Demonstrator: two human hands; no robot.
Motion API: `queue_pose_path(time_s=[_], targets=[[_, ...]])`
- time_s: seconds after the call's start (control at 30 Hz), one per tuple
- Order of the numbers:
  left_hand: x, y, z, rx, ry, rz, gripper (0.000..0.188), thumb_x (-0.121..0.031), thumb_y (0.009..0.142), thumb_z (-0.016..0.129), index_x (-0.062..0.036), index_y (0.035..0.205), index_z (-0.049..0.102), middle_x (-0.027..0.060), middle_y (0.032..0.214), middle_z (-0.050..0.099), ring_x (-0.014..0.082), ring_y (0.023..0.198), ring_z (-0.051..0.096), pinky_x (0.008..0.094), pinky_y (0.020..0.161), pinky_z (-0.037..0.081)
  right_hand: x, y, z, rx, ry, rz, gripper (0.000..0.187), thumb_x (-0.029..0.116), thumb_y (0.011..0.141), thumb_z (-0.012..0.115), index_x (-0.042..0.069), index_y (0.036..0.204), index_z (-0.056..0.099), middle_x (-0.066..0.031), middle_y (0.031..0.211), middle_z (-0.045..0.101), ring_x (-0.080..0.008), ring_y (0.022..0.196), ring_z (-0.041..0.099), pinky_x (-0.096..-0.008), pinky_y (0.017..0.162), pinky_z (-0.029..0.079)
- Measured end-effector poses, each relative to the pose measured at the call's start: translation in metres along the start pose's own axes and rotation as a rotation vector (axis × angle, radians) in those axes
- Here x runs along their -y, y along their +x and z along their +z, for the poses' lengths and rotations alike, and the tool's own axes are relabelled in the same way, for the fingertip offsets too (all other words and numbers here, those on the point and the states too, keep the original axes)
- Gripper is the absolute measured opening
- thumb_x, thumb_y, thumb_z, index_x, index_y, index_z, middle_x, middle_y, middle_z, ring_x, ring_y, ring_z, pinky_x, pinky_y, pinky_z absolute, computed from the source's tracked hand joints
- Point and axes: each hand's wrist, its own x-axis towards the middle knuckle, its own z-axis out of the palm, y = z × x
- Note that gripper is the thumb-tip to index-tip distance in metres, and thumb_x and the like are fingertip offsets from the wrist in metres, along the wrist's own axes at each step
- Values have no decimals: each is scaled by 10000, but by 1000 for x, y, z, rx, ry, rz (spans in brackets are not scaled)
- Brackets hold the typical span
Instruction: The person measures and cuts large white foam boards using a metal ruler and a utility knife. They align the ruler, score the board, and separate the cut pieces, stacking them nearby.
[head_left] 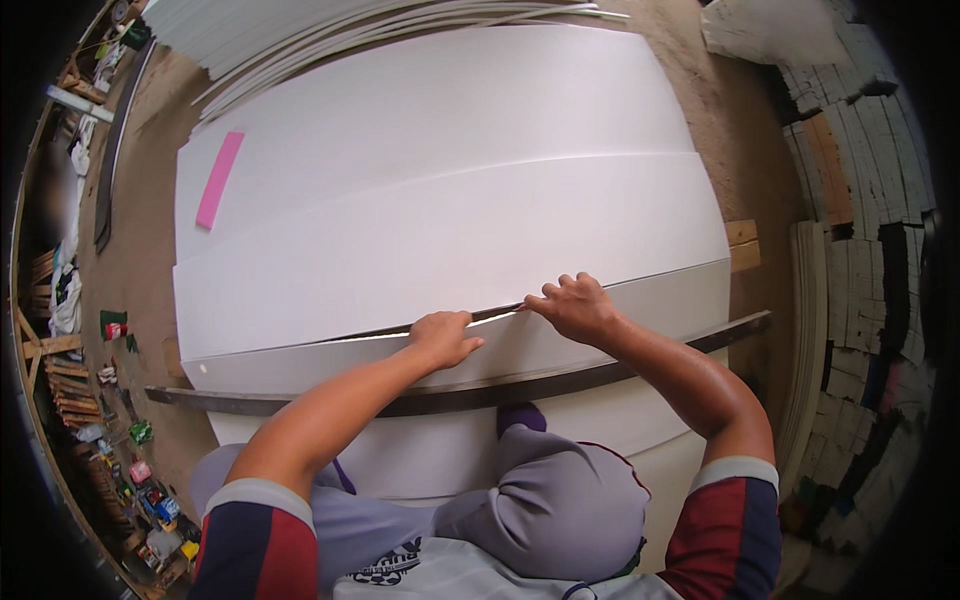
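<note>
A large white sheet (450, 230) lies before me, with a long dark slit (385, 330) running across it near my side. On my side of the slit is a narrow white strip (640, 292), its edge slightly raised near the middle. My left hand (440, 338) grips this edge, fingers curled over into the slit and thumb on top. To its right, my right hand (575, 305) is closed in a pinch at the slit. A small reddish tip shows at its fingers; what it belongs to is hidden. A long dark straight bar (480, 390) lies across the white material under my forearms.
A pink strip (218, 180) lies on the white sheets at the far left. More white sheets (330, 40) are stacked at the back. Pale stacked pieces (850, 300) line the right side. Another dark bar (122, 150) and scattered small items (150, 490) are on the left.
</note>
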Motion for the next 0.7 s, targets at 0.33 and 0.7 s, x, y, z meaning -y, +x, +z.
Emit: queue_pose_path(time_s=[0.33,0.7], targets=[[-126,75,30,-113,-35,114,548,-576,943,734,-37,1045,753,222,944,774,427,946,753,539,816,590,-117,-102,23,8,-151,209,93,241,977,662,227,991,753,18,870,726,-216,859,731,-384,706,519],[-146,63,37,-217,-28,116,474,-541,952,742,-80,873,661,163,831,730,412,856,727,541,732,550,-214,-186,29,119,-259,399,178,280,1000,642,232,935,801,-20,929,763,-232,946,729,-423,803,515]])
